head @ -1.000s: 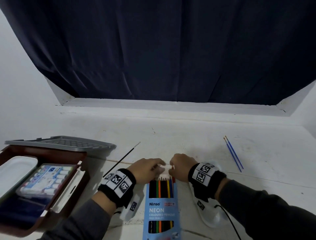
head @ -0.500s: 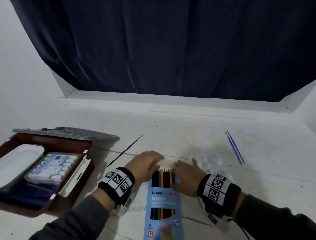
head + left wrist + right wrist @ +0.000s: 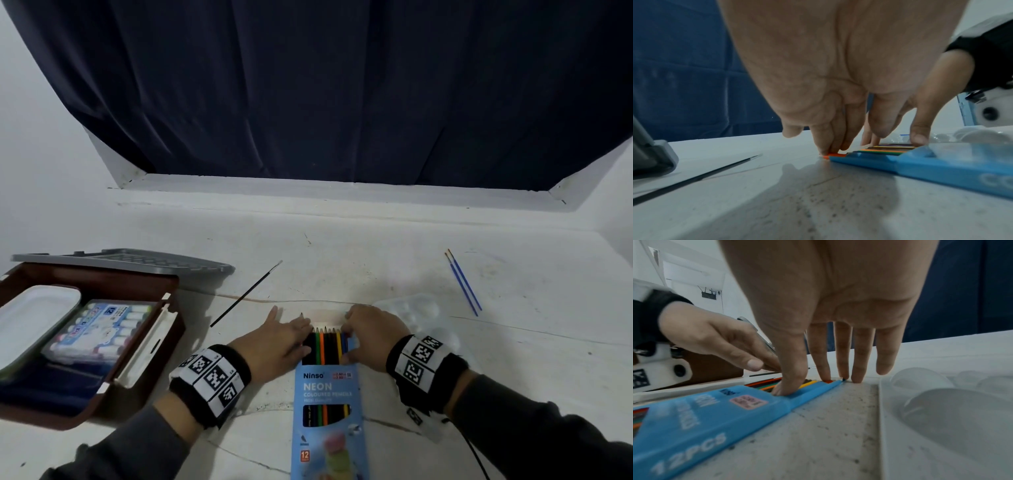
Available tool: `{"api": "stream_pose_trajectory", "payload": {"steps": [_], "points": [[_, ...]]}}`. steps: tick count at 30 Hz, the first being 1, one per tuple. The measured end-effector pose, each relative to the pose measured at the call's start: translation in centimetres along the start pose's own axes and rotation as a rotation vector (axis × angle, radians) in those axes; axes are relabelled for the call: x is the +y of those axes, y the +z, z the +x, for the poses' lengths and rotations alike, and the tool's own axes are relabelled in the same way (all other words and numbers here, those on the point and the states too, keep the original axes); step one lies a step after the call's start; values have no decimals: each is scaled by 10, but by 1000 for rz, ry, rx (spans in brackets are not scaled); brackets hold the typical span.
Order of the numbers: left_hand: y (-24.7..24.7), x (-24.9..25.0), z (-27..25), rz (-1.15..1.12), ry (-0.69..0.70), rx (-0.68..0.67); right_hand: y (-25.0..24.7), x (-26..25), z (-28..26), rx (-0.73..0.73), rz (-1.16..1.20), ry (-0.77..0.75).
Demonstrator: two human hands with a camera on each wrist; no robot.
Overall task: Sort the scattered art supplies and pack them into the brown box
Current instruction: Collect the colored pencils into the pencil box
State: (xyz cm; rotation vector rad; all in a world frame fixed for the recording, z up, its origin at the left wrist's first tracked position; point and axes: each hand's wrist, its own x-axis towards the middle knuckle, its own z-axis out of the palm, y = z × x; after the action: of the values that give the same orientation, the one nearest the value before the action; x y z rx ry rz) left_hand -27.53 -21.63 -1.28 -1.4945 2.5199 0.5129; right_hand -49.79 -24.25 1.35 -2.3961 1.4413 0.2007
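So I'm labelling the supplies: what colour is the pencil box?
Light blue pencil box with white lettering, clearest in the head view.

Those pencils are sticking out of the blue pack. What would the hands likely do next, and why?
Probably push the coloured pencils down into the blue pack. Their tips stick out past its open end, and both the left hand and the right hand have straight fingers resting at those tips.

Dark blue curtain [image 3: 342,96], white wall [image 3: 37,144]
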Motion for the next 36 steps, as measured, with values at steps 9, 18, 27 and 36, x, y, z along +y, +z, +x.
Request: {"api": "stream_pose_trajectory", "payload": {"steps": [9,18,27,36], "points": [[-2,9,-20,-178,107,253,-2,-4,-1,17,38,31],[-5,26,-15,-303,-211,240,-3,-1,-4,68,239,126],[6,25,-10,-731,-279,465,8,4,6,185,862,190],[-72,40,-28,-804,-66,746,-37,11,-5,437,1238,-77]]}}
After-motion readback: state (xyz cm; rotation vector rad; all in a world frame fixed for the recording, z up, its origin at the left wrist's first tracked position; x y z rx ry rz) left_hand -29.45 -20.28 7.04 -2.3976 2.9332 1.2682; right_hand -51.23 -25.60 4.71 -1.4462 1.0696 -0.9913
